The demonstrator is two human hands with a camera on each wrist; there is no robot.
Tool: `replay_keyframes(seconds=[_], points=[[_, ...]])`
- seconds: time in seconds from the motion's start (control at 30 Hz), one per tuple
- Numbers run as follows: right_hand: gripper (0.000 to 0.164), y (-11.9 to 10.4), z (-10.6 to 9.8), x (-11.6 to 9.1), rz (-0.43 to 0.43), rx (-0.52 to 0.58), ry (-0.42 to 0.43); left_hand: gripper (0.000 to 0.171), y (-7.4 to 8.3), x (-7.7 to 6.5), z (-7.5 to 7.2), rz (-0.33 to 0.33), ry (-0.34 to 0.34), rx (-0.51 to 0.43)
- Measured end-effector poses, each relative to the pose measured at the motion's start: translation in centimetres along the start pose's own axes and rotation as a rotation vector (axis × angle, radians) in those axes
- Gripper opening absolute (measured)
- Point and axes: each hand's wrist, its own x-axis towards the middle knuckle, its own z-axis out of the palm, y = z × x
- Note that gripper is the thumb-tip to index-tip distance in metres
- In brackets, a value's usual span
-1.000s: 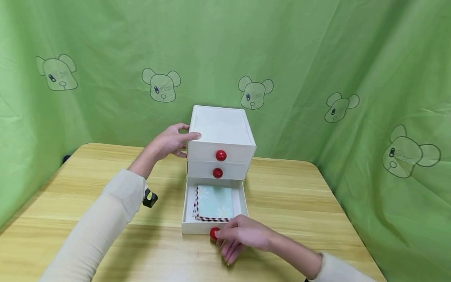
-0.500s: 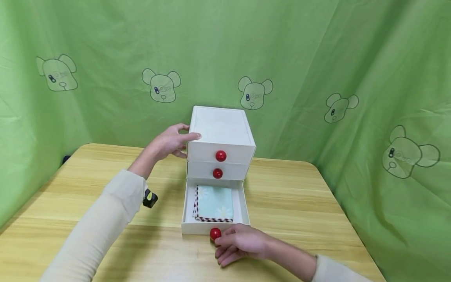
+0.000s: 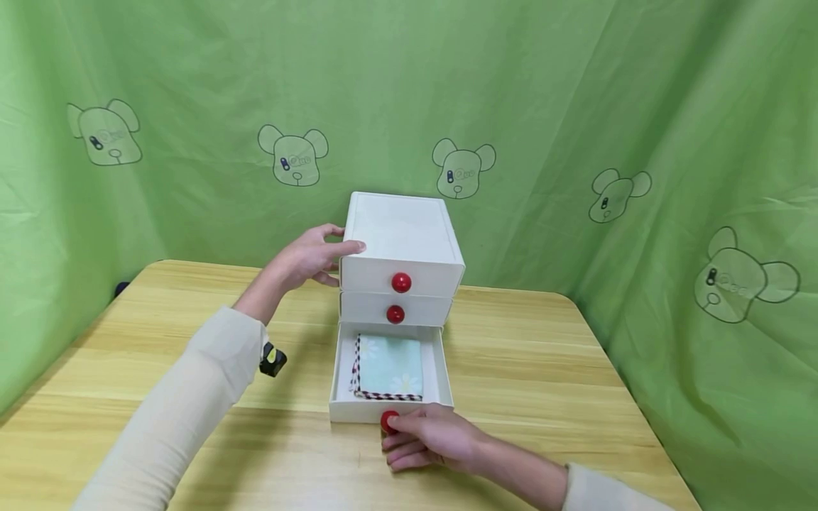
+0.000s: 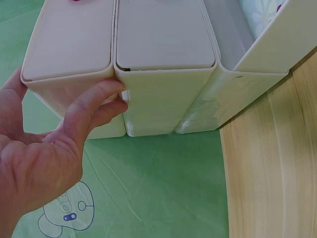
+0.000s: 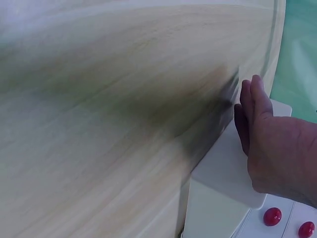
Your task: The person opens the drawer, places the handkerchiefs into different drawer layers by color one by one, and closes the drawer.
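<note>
A white drawer cabinet (image 3: 402, 231) with red knobs stands on the wooden table. My left hand (image 3: 313, 254) holds its upper left corner, thumb on top and fingers against the side; the left wrist view shows those fingers (image 4: 96, 106) on the side wall. The bottom drawer (image 3: 441, 369) is pulled out, with a folded light-blue cloth (image 3: 390, 365) lying in it. At the drawer's front my right hand (image 3: 441, 440) has its thumb on the bottom red knob (image 3: 387, 419), index finger just below. In the right wrist view that hand (image 5: 282, 148) hides the knob.
Two upper drawers are closed, with a top knob (image 3: 401, 282) and a middle knob (image 3: 395, 314). Green curtain (image 3: 543, 106) hangs behind and beside the wooden table (image 3: 524, 355). A black object (image 3: 273, 360) shows beside the left sleeve.
My right hand has shifted slightly left, and its thumb has come onto the bottom knob. The drawer stands nearly the same. My left hand stays on the cabinet corner.
</note>
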Motion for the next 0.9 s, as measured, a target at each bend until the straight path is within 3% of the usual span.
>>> replay_keyframes(seconds=[0.9], points=[[0.038,-0.9,-0.3,1.8,-0.035,0.003,0.083,0.086,0.0,0.0,0.1,0.004,0.001,-0.027]])
